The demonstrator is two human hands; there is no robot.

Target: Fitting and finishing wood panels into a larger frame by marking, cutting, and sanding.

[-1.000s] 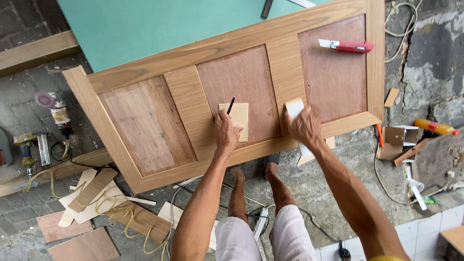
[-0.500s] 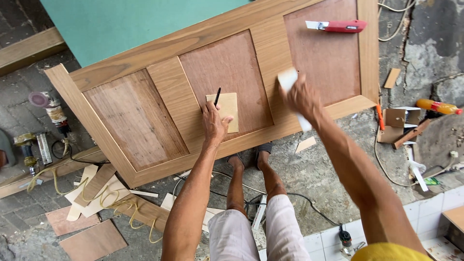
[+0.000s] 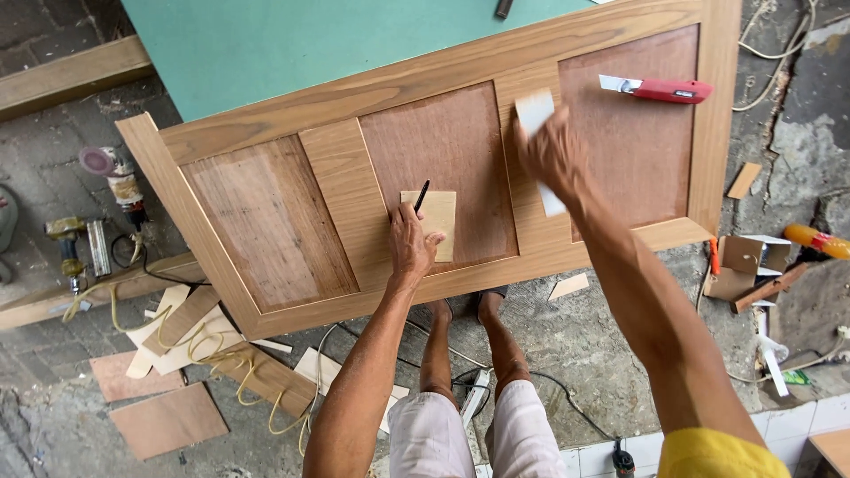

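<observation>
right hand (image 3: 556, 152): motion-blurred | pale strip (image 3: 540, 133): partly hidden behind it | door frame (image 3: 717, 106): cut off at top

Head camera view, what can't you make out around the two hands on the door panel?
- Pale strip in right hand: blurred, middle hidden by the hand.
- Veneer piece: left edge covered by left hand.
- Pencil: lower end hidden in the left hand.
- Dark tool: cut off by top edge.
</observation>
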